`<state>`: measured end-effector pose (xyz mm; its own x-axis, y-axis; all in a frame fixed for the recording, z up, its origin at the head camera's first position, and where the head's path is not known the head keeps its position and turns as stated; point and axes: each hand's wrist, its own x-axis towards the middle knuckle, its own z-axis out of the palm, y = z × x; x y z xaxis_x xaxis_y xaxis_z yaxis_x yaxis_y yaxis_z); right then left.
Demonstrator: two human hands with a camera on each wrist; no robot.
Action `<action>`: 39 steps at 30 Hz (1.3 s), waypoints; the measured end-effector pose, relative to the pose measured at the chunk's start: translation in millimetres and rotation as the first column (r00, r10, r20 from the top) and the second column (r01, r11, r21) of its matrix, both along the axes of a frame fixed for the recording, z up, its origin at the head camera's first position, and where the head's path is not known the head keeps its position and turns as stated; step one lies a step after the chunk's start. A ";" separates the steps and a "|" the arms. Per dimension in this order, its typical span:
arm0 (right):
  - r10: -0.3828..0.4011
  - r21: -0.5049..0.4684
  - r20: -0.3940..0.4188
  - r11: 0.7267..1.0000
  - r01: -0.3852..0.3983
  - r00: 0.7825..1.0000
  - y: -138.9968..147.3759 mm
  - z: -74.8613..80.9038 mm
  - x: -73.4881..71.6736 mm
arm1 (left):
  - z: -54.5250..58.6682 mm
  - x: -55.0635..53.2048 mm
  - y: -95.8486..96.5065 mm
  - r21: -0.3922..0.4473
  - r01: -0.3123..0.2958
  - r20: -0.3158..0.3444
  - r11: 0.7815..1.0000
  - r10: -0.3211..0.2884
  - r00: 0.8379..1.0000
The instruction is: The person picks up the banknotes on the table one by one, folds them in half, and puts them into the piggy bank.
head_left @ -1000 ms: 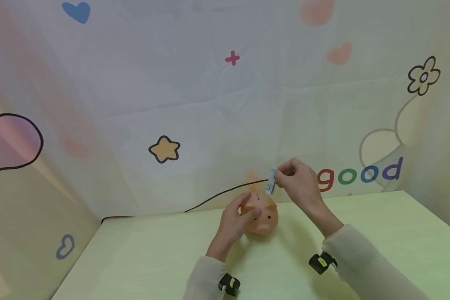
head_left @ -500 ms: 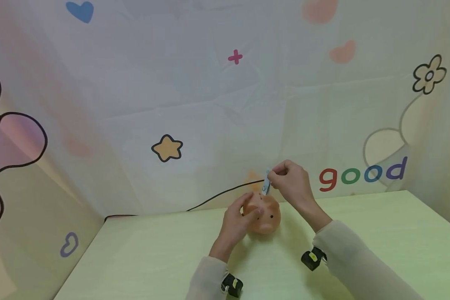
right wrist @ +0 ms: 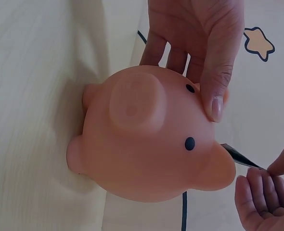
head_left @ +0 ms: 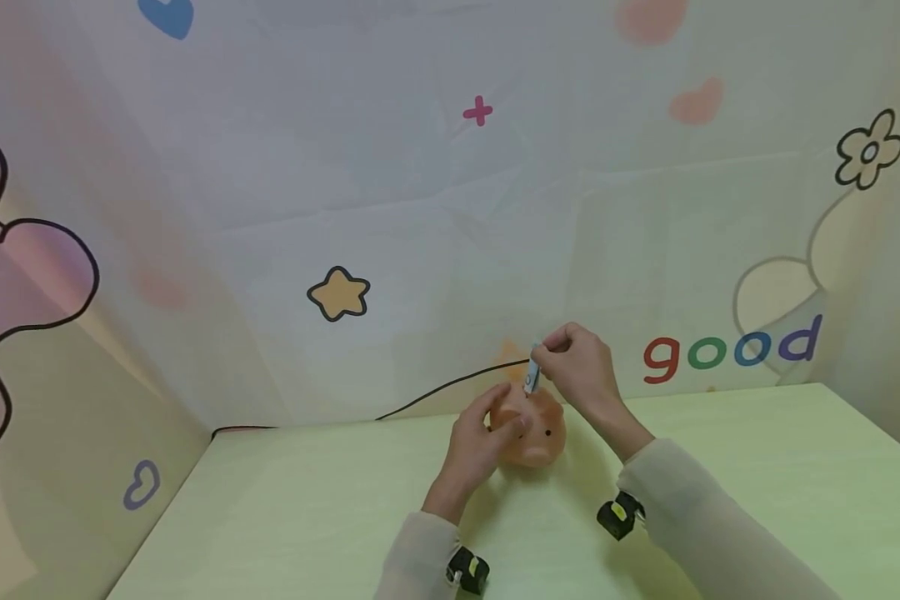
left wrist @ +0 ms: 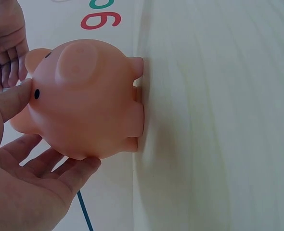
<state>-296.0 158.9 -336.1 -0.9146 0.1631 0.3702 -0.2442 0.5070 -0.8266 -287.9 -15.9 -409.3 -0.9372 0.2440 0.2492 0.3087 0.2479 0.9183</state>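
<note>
A round pink-orange piggy bank stands on its short feet, its snout towards me. My left hand holds it from the left. In the right wrist view the thumb lies on its head near one eye, with the fingers along its side. Between thumb and fingertips my right hand pinches a narrow, folded, light blue banknote. The note points down, its lower end right at the top of the pig behind the ears. From the right wrist, this folded note looks dark and partly hidden by an ear.
The piggy bank is on a pale table, near its back edge. Close behind hangs a light cloth backdrop printed with stars, hearts and coloured letters. Small black cameras are strapped at both wrists.
My right hand has brought the banknote left and slightly down, from above the pig's right side to the top of its head. My left hand keeps its hold on the piggy bank.
</note>
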 end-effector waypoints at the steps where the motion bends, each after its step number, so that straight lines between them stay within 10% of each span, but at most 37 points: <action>1: -0.002 0.002 0.002 1.000 0.002 1.000 -0.4 -0.1 -0.3 | 0.0 -0.1 0.1 0.002 0.002 -0.003 1.000 -0.002 1.000; 39: -0.016 0.001 0.019 1.000 0.016 1.000 -9.0 -3.2 -5.6 | -2.3 -1.3 -1.9 0.018 0.003 -0.034 1.000 -0.003 0.999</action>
<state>-301.7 149.9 -339.4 -0.9187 0.1772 0.3529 -0.2204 0.5113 -0.8306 -289.2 -17.8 -411.7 -0.9275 0.2419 0.2850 0.3403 0.2307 0.9116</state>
